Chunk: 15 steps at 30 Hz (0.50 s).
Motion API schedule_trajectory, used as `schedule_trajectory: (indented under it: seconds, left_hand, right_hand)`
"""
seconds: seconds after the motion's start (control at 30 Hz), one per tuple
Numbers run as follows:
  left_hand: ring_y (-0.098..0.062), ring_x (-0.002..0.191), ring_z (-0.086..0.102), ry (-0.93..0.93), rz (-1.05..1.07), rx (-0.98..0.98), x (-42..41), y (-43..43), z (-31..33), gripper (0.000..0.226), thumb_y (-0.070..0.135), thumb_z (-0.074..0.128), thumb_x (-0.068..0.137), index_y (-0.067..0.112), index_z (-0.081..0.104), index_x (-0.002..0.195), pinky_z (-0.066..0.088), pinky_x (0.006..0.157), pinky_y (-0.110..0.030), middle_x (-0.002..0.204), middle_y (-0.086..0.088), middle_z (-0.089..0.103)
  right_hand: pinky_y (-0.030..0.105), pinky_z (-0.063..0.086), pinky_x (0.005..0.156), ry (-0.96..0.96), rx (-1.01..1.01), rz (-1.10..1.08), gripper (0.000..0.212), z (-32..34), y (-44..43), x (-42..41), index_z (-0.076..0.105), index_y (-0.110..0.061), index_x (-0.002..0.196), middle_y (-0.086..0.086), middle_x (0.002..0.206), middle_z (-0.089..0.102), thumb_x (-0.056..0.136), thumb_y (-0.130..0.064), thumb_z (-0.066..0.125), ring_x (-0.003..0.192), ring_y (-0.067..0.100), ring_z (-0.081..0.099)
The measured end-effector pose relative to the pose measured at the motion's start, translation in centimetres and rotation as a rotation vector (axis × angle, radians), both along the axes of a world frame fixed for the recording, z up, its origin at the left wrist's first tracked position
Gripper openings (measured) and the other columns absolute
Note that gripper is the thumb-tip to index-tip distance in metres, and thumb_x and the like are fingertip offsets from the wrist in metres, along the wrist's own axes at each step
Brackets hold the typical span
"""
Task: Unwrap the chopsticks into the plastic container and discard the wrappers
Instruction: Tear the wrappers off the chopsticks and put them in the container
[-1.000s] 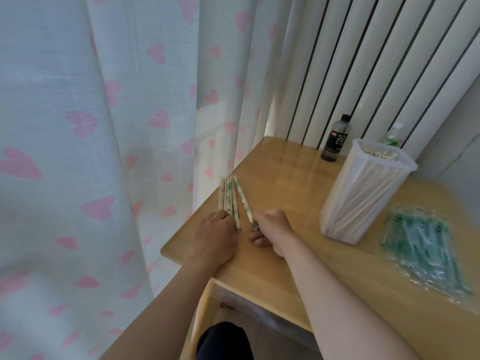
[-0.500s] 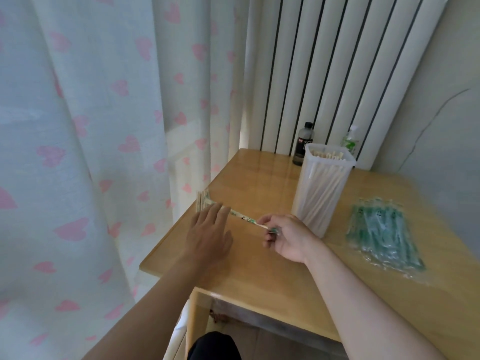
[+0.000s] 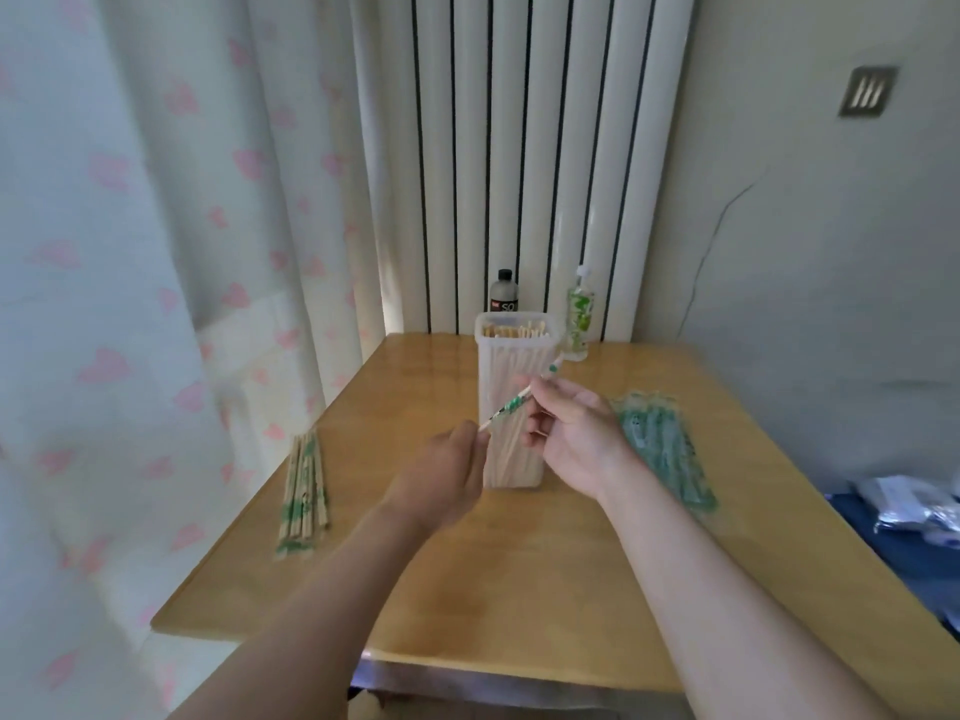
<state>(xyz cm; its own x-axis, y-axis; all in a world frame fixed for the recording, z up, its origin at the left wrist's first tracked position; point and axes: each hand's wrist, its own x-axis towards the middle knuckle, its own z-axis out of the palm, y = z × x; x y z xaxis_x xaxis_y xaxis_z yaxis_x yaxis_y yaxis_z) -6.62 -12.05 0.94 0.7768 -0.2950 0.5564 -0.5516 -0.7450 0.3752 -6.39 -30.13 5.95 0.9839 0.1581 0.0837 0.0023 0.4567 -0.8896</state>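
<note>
Head cam: a wrapped chopstick pair (image 3: 511,405) is held tilted above the table (image 3: 519,589), just in front of the plastic container (image 3: 498,366). Its lower end is pinched by the L hand (image 3: 441,475) & its upper part is gripped by the R hand (image 3: 571,433). More wrapped pairs (image 3: 304,491) are laid by the left edge, and a green plastic pile (image 3: 665,449) toward the right edge.

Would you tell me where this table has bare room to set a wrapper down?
Bare wood: the near strip of the table, in front of the plastic container; also the back left corner, beyond the wrapped chopsticks. Crowded: behind the container, where the black bottle and green bottle stand, and right of it, where the green plastic pile lies.
</note>
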Motion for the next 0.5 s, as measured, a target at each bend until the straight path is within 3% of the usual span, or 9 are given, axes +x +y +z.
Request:
schedule_trajectory:
  seconds: [0.17, 0.27, 0.37, 0.5]
  left_hand:
    - [-0.036, 0.070, 0.060, 0.069, -0.034, -0.108, -0.4, -3.5, 1.4, 0.051, 0.043, 0.026, 0.101, 0.004, 0.057, 0.090, 0.044, 0.064, -0.045, 0.075, -0.014, 0.065]
    - [-0.032, 0.070, 0.060, 0.148, -0.063, -0.192, -0.6, -4.9, 1.8, 0.049, 0.041, 0.029, 0.104, 0.005, 0.059, 0.090, 0.047, 0.066, -0.048, 0.076, -0.010, 0.065]
    - [-0.024, 0.071, 0.057, 0.221, -0.083, -0.191, -0.7, -5.6, 2.2, 0.040, 0.032, 0.034, 0.108, 0.006, 0.061, 0.094, 0.046, 0.067, -0.041, 0.074, 0.001, 0.061]
    - [-0.015, 0.066, 0.052, 0.303, -0.092, -0.183, -0.6, -5.5, 2.3, 0.041, 0.037, 0.035, 0.108, 0.010, 0.063, 0.094, 0.043, 0.065, -0.035, 0.069, 0.005, 0.056]
  right_hand:
    - [0.030, 0.039, 0.055, 0.006, -0.013, -0.073, 0.016, -0.2, -1.2, -0.4, 0.073, -0.003, 0.103, 0.002, 0.064, 0.052, 0.094, -0.015, 0.067, 0.055, 0.014, 0.048]
    - [0.030, 0.039, 0.054, 0.021, -0.052, -0.077, 0.028, -0.8, -1.5, -0.6, 0.070, 0.002, 0.104, 0.004, 0.067, 0.055, 0.085, -0.018, 0.075, 0.057, 0.015, 0.051]
    - [0.030, 0.042, 0.057, 0.031, -0.039, -0.123, 0.025, -0.6, -2.3, -0.5, 0.072, 0.006, 0.104, 0.009, 0.075, 0.066, 0.089, -0.013, 0.075, 0.069, 0.018, 0.058]
    - [0.030, 0.047, 0.059, 0.056, 0.079, -0.269, 0.011, 0.3, -3.9, -0.1, 0.075, 0.000, 0.096, 0.010, 0.085, 0.072, 0.089, -0.008, 0.075, 0.074, 0.020, 0.065]
